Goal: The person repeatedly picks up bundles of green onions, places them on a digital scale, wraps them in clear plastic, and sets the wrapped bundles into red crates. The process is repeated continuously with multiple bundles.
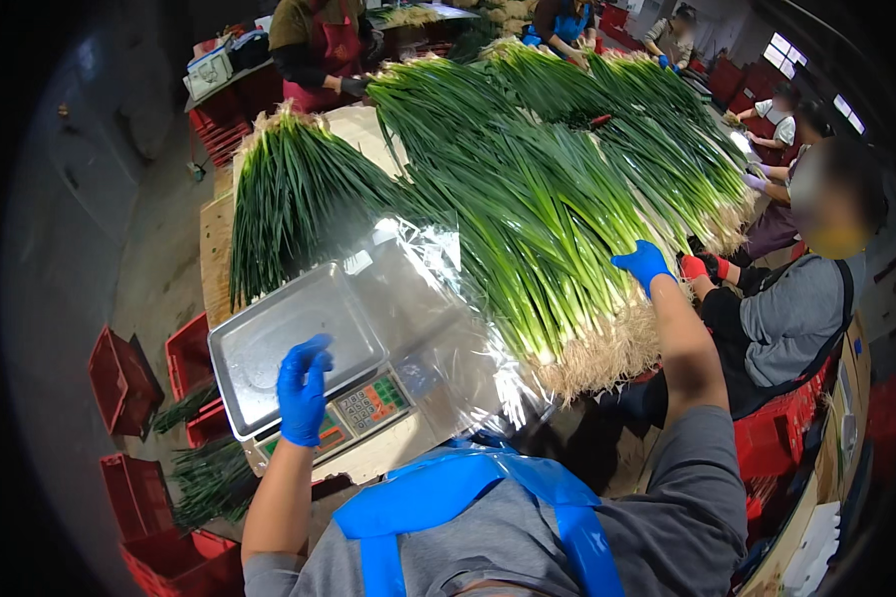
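A long pile of green onions (pixel 537 246) lies across the table in front of me, its pale roots (pixel 605 351) towards me and to the right. My right hand (pixel 646 265), in a blue glove, rests at the right side of the pile near the white stems; whether it grips any stalk I cannot tell. My left hand (pixel 303 388), also blue-gloved, is raised over the near edge of the metal pan (pixel 291 328) of a digital scale, fingers slightly curled, holding nothing. The scale's keypad (pixel 369 403) is beside it. Clear plastic bags (pixel 448 328) lie between scale and pile.
Another bunch of green onions (pixel 291 201) lies beyond the scale. Red crates (pixel 123 384) stand on the floor at left. A seated co-worker (pixel 799 313) with red gloves is close by my right arm. Several other people work around the table's far and right sides.
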{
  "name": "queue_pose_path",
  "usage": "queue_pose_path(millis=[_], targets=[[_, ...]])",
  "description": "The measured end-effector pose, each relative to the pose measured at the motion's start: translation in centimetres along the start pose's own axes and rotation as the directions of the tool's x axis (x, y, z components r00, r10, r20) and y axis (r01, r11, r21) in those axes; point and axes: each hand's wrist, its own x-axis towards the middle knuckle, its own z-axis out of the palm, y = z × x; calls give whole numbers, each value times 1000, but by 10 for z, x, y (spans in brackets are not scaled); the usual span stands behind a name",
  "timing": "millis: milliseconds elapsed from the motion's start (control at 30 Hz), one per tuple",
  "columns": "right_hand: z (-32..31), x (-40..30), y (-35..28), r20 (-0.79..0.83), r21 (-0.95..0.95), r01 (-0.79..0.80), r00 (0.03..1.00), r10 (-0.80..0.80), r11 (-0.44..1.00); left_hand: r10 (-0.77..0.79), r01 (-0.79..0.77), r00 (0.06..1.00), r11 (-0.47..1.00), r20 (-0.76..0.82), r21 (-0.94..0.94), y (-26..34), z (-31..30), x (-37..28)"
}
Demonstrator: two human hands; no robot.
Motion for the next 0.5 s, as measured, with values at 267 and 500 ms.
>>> queue_pose_path(millis=[267,500], targets=[[-37,-69,9,187,375,-218,970,156,901,-58,59,802,998,594,18,14,117,19],[-80,-166,-43,211,562,8,965,-153,827,-115,172,510,985,853,30,10,239,33]])
